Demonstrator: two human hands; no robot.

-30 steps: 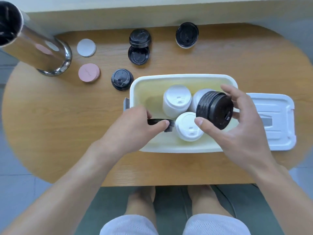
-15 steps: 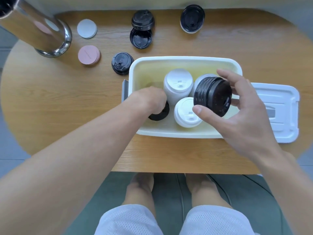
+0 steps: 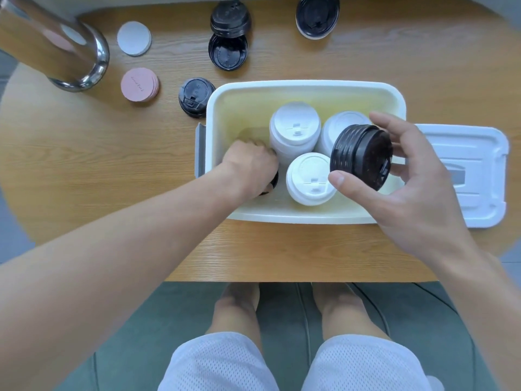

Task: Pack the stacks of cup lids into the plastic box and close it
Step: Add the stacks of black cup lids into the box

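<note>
- A wooden table [image 3: 84,170] with rounded ends and light oak grain fills the upper half of the view.
- Its near edge runs straight across the middle at 6 o'clock.
- Beyond its far edge, at 12 o'clock, runs a pale strip [image 3: 174,1]; whether wall or ledge cannot be told.
- Grey floor [image 3: 11,221] shows past the table's rounded ends at 9 and 3 o'clock.
- Under the table, at 6 o'clock, lies a dull green surface [image 3: 141,320], rug or seat, unclear which.
- A thin dark cable [image 3: 377,309] curves across that green at 5 o'clock.
- Light is soft and even, with faint shadows on the wood.
</note>
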